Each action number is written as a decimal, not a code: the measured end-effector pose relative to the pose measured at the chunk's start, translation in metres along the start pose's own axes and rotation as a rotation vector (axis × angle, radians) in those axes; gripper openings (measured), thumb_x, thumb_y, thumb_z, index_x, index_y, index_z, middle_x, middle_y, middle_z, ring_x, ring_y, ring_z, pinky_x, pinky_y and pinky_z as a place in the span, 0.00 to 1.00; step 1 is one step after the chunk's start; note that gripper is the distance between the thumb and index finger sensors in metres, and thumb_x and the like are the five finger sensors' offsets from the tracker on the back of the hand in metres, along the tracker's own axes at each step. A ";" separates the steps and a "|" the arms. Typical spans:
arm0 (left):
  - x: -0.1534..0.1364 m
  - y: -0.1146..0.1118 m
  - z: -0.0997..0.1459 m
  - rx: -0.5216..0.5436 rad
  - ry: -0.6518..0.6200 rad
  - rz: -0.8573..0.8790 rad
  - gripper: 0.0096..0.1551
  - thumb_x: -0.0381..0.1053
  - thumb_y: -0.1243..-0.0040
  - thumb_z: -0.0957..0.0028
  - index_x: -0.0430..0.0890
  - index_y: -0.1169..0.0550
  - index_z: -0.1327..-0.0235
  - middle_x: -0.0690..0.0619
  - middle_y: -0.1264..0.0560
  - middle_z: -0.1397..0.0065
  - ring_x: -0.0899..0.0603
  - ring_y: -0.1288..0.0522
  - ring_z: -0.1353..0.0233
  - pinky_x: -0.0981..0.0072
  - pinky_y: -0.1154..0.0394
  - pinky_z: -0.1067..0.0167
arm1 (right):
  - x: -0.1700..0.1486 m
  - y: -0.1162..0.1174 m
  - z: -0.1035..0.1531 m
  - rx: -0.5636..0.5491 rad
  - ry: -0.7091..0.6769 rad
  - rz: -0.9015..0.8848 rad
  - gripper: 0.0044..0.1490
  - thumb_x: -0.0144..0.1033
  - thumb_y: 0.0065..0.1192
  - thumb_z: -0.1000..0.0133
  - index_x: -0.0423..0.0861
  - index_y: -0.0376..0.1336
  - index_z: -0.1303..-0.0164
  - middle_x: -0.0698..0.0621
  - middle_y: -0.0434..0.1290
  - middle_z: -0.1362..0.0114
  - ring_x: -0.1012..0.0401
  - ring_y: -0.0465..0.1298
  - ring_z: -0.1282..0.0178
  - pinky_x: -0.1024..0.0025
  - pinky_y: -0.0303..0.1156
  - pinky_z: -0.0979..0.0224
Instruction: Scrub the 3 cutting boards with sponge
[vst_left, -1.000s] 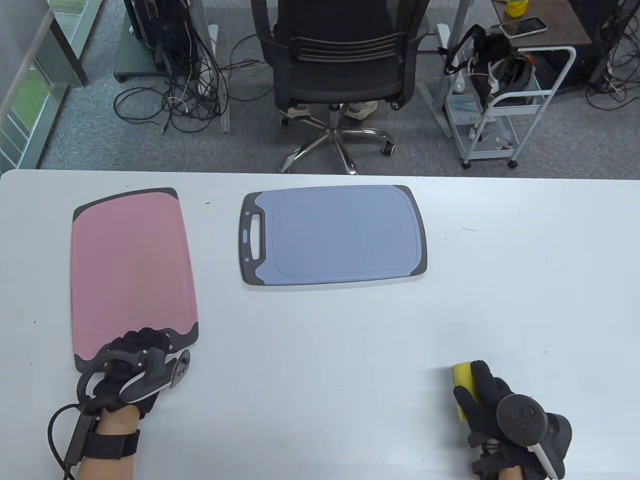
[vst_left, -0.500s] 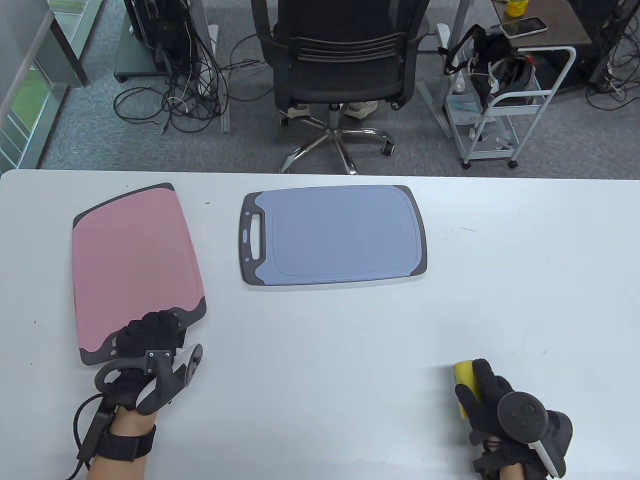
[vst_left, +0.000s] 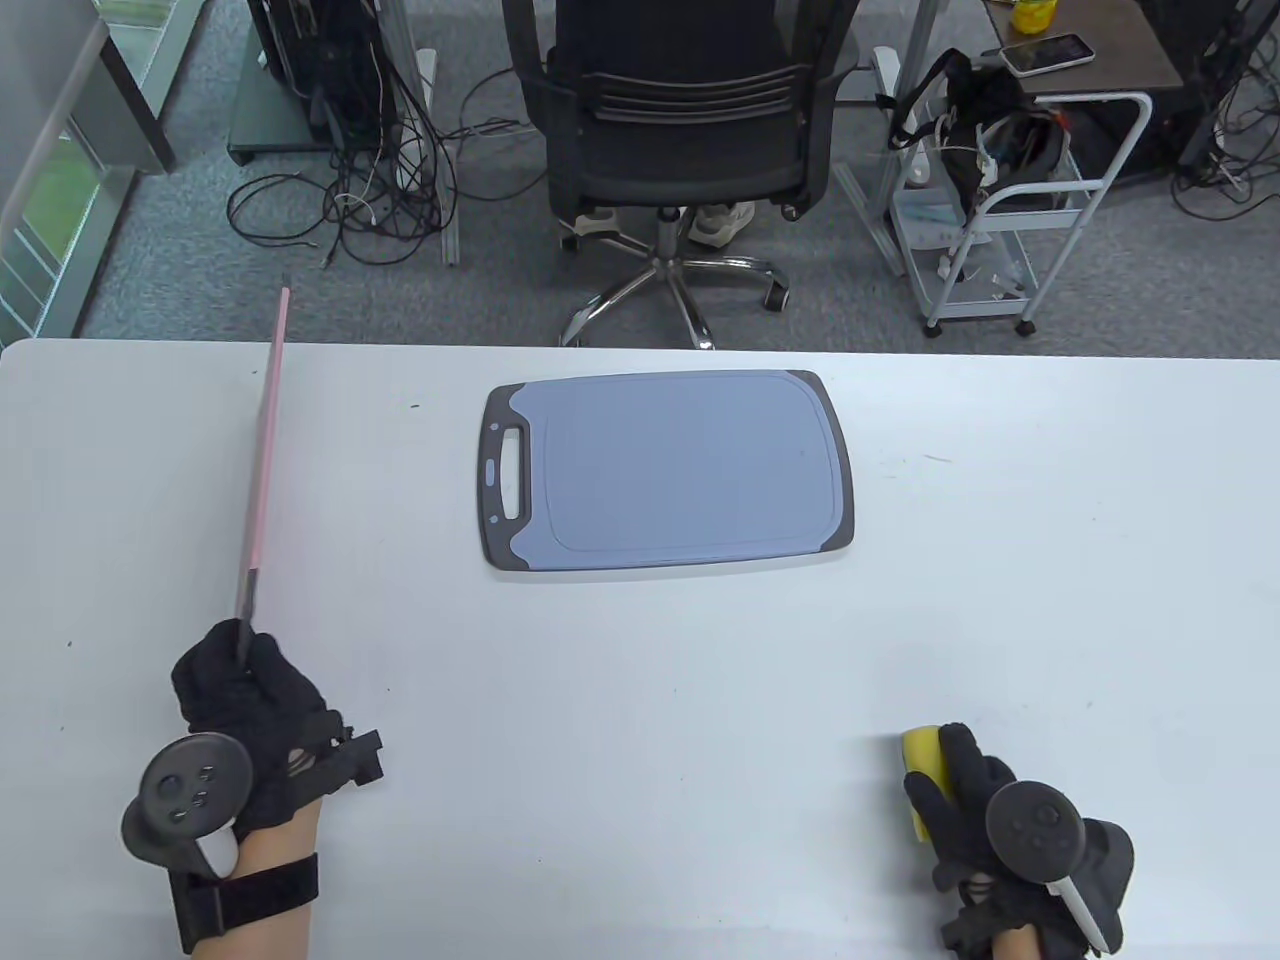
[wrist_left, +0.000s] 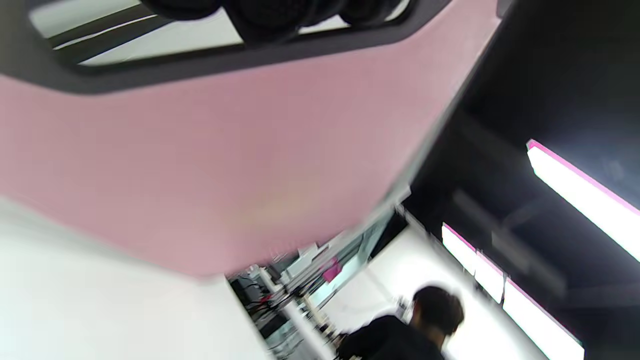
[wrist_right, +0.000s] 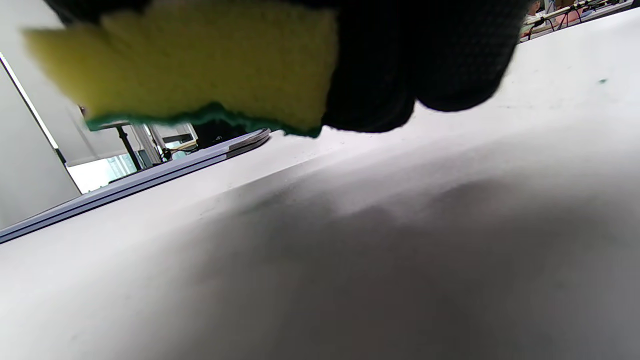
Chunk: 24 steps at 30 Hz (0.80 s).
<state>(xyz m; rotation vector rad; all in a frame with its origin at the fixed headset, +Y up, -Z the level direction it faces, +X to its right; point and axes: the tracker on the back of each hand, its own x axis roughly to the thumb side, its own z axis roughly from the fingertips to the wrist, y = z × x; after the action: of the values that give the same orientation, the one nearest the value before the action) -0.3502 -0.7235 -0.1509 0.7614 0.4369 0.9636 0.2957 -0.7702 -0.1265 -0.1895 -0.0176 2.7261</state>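
Observation:
The pink cutting board (vst_left: 262, 460) stands on edge, nearly vertical, so the table view shows only its thin side. My left hand (vst_left: 240, 690) grips it by its dark handle end; in the left wrist view its pink face (wrist_left: 210, 165) fills the frame and my fingers (wrist_left: 280, 15) go through the handle slot. A blue-grey cutting board (vst_left: 668, 470) lies flat at the table's middle, its handle to the left. My right hand (vst_left: 965, 800) holds a yellow sponge (vst_left: 925, 770) at the front right, just above the table. The sponge (wrist_right: 200, 65) has a green underside. No third board shows.
The white table (vst_left: 1050, 560) ends at its far edge behind the boards. Beyond it stand an office chair (vst_left: 680, 130), loose cables on the floor and a white trolley (vst_left: 1010, 210). A person (wrist_left: 400, 330) appears far off in the left wrist view.
My left hand has lifted the pink board off the table and turned it up from flat to on edge, rotating my wrist. My right hand with the sponge has hardly moved.

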 end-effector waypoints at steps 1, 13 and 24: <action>-0.003 0.004 -0.002 0.009 0.015 0.033 0.30 0.63 0.59 0.48 0.50 0.34 0.37 0.50 0.34 0.35 0.45 0.29 0.38 0.40 0.35 0.35 | 0.000 0.000 0.000 0.000 0.001 0.001 0.46 0.60 0.59 0.46 0.43 0.59 0.23 0.45 0.73 0.37 0.56 0.78 0.50 0.54 0.74 0.42; -0.003 -0.022 -0.005 -0.409 0.199 0.435 0.29 0.69 0.59 0.43 0.53 0.23 0.44 0.58 0.19 0.53 0.58 0.19 0.64 0.60 0.14 0.59 | 0.001 0.000 0.000 -0.006 0.010 0.007 0.46 0.60 0.59 0.46 0.43 0.59 0.23 0.45 0.73 0.37 0.56 0.78 0.50 0.54 0.75 0.42; -0.010 -0.105 0.033 -0.991 0.441 0.391 0.29 0.68 0.55 0.40 0.49 0.24 0.40 0.55 0.18 0.52 0.57 0.17 0.64 0.61 0.12 0.62 | -0.003 -0.003 0.004 -0.033 0.017 0.003 0.46 0.60 0.59 0.46 0.44 0.59 0.23 0.45 0.72 0.36 0.56 0.78 0.50 0.54 0.74 0.42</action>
<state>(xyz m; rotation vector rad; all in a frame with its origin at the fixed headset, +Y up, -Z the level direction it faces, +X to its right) -0.2741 -0.7808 -0.2067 -0.2919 0.1344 1.5374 0.2995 -0.7686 -0.1224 -0.2217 -0.0576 2.7285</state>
